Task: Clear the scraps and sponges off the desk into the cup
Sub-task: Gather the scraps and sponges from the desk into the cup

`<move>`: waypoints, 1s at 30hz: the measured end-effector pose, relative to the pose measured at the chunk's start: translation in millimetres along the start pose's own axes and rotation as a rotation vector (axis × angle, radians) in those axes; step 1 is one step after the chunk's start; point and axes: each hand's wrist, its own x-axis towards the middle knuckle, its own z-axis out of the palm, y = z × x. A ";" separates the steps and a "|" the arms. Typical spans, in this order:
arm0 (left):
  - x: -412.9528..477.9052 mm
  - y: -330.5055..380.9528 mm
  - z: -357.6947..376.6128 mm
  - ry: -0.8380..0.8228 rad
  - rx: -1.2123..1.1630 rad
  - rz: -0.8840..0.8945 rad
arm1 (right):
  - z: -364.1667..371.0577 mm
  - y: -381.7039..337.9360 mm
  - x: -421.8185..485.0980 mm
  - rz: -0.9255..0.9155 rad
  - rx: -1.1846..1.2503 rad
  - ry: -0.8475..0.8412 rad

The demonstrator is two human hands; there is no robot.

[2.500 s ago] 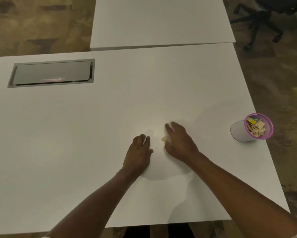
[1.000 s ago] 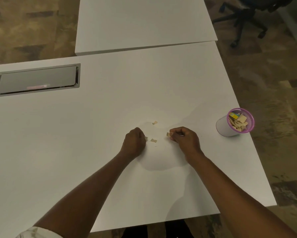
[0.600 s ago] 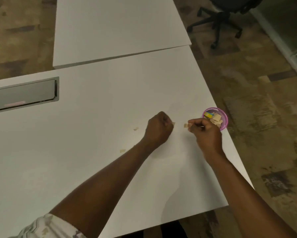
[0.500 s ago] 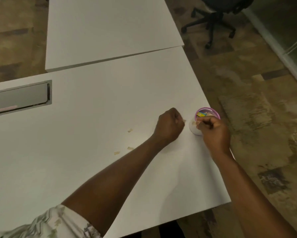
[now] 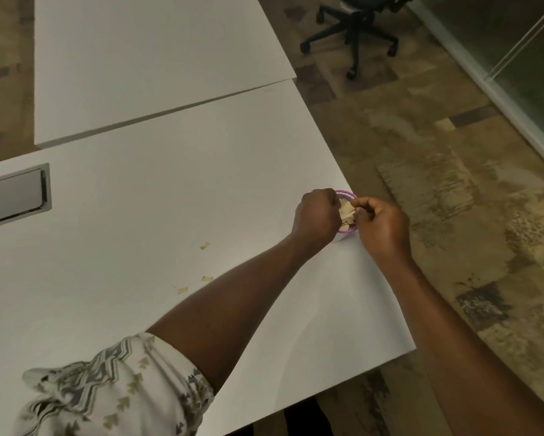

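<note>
The white cup with a purple rim (image 5: 345, 193) stands near the desk's right edge, with tan scraps (image 5: 346, 211) showing in its mouth. Both hands are right over it and hide most of it. My left hand (image 5: 317, 216) is curled into a fist over the cup's left rim, with a tan scrap at its fingertips. My right hand (image 5: 381, 225) pinches a small scrap between thumb and forefinger over the right rim. Three small tan scraps lie loose on the white desk (image 5: 157, 215) to the left: one (image 5: 205, 245), another (image 5: 207, 278), and a third (image 5: 182, 290).
A grey cable hatch (image 5: 13, 199) is set into the desk at far left. A second white desk (image 5: 145, 58) adjoins at the back. An office chair base (image 5: 352, 39) stands on the patterned floor beyond, and a glass wall runs along the right.
Both hands picked scraps up from the middle of the desk and carried them right to the cup. The view swung right with them, leaving three scraps behind.
</note>
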 end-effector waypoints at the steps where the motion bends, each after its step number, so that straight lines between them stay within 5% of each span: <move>1: -0.8 -1.0 0.8 0.003 0.005 0.015 | -0.1 0.4 -0.4 -0.005 -0.006 0.004; 16: -45.8 -45.4 -27.7 0.087 -0.039 0.042 | 16.1 -20.2 -32.8 -0.266 -0.064 0.095; 23: -105.9 -145.1 -57.8 0.148 -0.010 -0.076 | 84.6 -43.2 -82.6 -0.335 0.055 -0.169; 30: -165.8 -241.3 -97.6 0.289 0.183 -0.132 | 163.1 -68.9 -110.5 -0.518 -0.153 -0.436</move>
